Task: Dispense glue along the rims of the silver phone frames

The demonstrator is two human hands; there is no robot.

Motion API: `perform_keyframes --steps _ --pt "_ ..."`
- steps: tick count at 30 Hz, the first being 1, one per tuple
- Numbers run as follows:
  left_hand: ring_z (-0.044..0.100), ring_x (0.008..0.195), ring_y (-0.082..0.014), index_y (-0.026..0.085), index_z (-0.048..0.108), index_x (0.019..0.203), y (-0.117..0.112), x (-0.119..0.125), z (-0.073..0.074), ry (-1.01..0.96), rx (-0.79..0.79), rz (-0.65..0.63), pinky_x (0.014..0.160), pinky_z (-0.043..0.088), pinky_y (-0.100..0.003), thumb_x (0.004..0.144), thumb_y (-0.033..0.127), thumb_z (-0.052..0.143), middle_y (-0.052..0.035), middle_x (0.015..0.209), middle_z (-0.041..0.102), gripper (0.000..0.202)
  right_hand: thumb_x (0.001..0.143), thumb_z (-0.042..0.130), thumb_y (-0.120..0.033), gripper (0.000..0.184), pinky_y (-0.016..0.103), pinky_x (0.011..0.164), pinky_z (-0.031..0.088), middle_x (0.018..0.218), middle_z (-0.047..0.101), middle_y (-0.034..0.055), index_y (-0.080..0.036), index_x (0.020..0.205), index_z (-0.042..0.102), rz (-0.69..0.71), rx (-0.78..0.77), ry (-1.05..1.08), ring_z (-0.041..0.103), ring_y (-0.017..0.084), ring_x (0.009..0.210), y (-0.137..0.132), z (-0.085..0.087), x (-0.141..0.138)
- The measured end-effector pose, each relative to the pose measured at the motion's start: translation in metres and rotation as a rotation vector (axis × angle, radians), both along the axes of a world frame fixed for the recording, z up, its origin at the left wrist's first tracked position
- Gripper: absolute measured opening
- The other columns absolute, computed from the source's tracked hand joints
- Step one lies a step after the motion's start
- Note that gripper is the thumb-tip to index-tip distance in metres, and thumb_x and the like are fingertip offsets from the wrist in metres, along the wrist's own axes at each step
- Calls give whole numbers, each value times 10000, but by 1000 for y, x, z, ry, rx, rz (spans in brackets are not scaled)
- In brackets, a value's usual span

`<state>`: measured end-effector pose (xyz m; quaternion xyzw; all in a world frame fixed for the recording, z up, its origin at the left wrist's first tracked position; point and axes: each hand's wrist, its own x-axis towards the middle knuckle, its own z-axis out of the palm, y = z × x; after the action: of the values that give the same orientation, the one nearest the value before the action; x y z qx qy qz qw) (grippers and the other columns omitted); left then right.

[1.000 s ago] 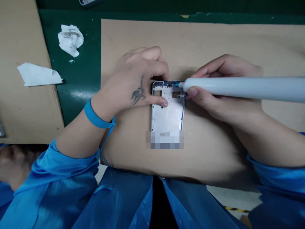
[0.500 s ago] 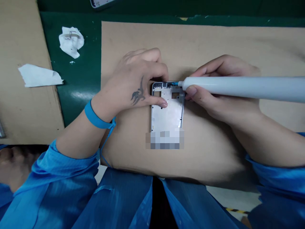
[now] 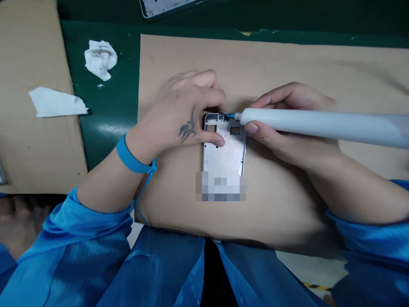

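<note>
A silver phone frame [image 3: 224,157] lies flat on the cardboard sheet, its lower end blurred out. My left hand [image 3: 194,106] grips its upper left part, with the thumb on the face and bent fingers at the top edge. From the right, my right hand [image 3: 284,123] holds a thick white tube [image 3: 319,124] nearly level. The tube's thin blue tip [image 3: 229,115] is at the frame's top edge, just right of my left fingers; whether it touches cannot be made out. A blue wrist strap [image 3: 129,157] with a cord circles my left wrist.
The cardboard sheet [image 3: 179,187] rests on a green bench [image 3: 105,140]. Left of it lie a crumpled white tissue [image 3: 101,59] and a folded white cloth piece [image 3: 57,102], partly on another cardboard [image 3: 35,149]. Another phone frame [image 3: 169,6] is at the top. A co-worker's hand [image 3: 22,224] shows lower left.
The blue tip has shifted slightly left along the frame's top edge, and my right hand with the tube has moved left too. My left hand keeps its grip. The whole view has shifted slightly.
</note>
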<state>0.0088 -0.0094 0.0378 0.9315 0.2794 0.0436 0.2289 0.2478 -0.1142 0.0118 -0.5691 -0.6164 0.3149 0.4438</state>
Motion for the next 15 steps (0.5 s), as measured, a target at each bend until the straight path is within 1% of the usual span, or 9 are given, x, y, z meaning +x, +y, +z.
perform_keyframes --steps 2,4,6,9,12,15 --pt "693 1076 -321 224 851 1172 0 1 3 24 -25 11 933 539 -489 839 691 982 -118 1188 740 589 834 929 -393 240 398 634 693 968 865 -34 -341 1027 797 22 -40 -22 829 232 787 0 1 1" --pt "692 1097 -345 243 844 1160 0 1 5 34 -66 24 957 548 -514 838 708 970 -121 1196 737 579 833 928 -384 236 421 654 706 981 868 -30 -362 1028 798 24 -47 -27 835 244 802 0 1 0" --pt "689 1097 -365 271 835 1139 1 1 5 12 -99 31 968 552 -542 830 727 961 -123 1192 736 565 817 930 -376 225 413 599 679 936 863 -18 -348 1001 803 -10 -18 -8 818 239 745 0 -1 -1" --pt "681 1082 -368 317 820 1117 2 -1 2 -18 -113 43 988 557 -564 838 762 924 -112 1178 736 535 797 930 -374 213 379 507 618 861 852 -14 -317 959 803 -52 24 22 782 218 648 1 -3 -3" --pt "670 1084 -361 323 821 1116 2 -3 0 -28 -125 51 1021 557 -563 826 809 900 -111 1186 738 571 805 924 -367 187 370 493 615 842 850 -18 -327 934 794 -54 25 15 779 218 626 2 -2 -4" --pt "673 1113 -361 341 817 1109 3 -3 0 -26 -144 57 1052 553 -566 831 795 888 -94 1198 743 537 815 934 -389 191 388 506 629 837 847 -17 -347 917 778 -65 5 10 787 236 638 2 0 -3"
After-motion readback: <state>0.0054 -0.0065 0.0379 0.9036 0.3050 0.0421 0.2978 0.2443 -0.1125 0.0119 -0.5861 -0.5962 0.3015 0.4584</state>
